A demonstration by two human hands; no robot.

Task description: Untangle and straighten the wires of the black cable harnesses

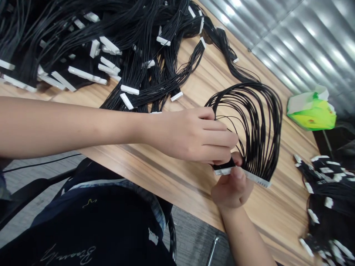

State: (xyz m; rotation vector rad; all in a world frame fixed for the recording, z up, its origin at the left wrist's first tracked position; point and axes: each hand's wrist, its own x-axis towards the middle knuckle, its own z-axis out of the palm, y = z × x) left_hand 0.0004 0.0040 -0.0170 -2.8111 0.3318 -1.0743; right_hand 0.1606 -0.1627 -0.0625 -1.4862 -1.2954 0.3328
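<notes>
A black wire harness (259, 118) is bent into a loop above the wooden table (177, 177). It ends in a long white connector (256, 178). My left hand (194, 135) reaches in from the left with its fingers closed over the wires near the connector. From below, my right hand (231, 188) pinches the left end of the connector, thumb on top. What lies under the left fingers is hidden.
A big heap of black harnesses with white connectors (111, 44) covers the table's far left. A smaller heap (327, 195) lies at the right edge. A green and yellow packet (312, 111) sits by the corrugated metal wall (291, 33).
</notes>
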